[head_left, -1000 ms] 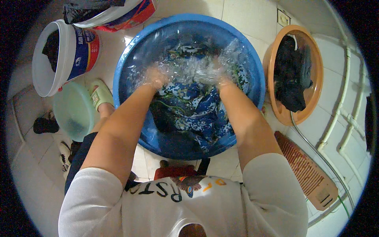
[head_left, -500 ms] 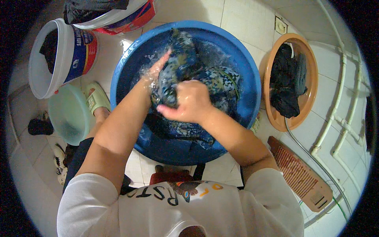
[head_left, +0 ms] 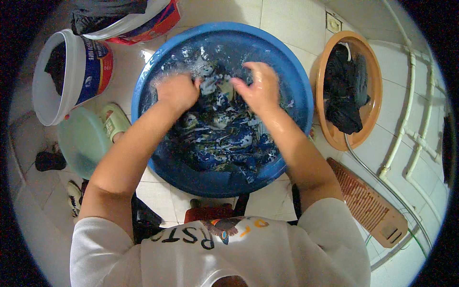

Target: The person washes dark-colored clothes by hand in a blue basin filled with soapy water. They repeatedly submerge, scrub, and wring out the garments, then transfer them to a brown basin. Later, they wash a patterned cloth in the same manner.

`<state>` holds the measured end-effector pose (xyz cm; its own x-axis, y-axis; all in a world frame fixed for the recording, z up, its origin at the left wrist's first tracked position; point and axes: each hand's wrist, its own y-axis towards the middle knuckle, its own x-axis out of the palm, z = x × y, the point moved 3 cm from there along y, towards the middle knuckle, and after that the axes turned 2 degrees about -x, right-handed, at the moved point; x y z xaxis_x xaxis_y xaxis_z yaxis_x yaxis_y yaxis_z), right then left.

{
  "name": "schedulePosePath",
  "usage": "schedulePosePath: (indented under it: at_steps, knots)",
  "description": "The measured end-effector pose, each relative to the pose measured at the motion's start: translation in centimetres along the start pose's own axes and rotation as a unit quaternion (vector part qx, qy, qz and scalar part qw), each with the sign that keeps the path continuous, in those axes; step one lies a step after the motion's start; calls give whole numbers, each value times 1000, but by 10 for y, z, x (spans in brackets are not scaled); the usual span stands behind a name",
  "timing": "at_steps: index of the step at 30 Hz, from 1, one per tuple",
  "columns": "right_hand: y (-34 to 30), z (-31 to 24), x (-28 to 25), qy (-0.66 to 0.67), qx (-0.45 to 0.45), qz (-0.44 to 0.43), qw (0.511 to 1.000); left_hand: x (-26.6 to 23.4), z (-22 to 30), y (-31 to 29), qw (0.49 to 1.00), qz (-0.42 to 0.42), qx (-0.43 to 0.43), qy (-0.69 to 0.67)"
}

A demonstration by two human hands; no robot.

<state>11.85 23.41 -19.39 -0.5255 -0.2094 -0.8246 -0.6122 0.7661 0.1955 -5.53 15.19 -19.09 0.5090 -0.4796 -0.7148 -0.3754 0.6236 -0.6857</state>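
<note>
A large round blue basin (head_left: 306,103) holds water and a wet camouflage-patterned garment (head_left: 224,138) in blue, white and olive. The cloth lies spread and partly sunk, and foam and splashes show around its far end. My left hand (head_left: 179,93) is at the water near the basin's left side, close to the garment. Its thumb points right, while motion and splashing hide the other fingers. Over the right part of the cloth is my right hand (head_left: 262,88), wet and open, with thumb and fingers apart and nothing held.
At right, an orange oval basin (head_left: 375,112) holds dark clothes (head_left: 344,91); a brown washboard (head_left: 368,203) lies below it, beside a hose and wall pipes (head_left: 412,95). At left are white buckets (head_left: 69,79) with dark cloth, and a pale green basin (head_left: 79,143).
Both hands have moved apart, the right one to the right and farther out. The bunched garment, raised between them before, now lies spread in the water.
</note>
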Motion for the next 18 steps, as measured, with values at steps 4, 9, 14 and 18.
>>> schedulePosePath:
  at_steps: [4, 9, 14, 18]
  knots:
    - [-50, 10, -18, -171, -47, -143, 974, -4, 12, -15, 861, 297, 414, -17]
    - [-69, 26, 9, -219, 21, -258, 941, 32, 10, -7, 913, 144, 370, 99]
    - [-49, 34, 35, -272, -8, -284, 919, 83, -15, 15, 957, 154, 220, 114]
    - [-48, 77, 75, -303, -24, -260, 916, 57, 4, 24, 984, -3, 90, 153]
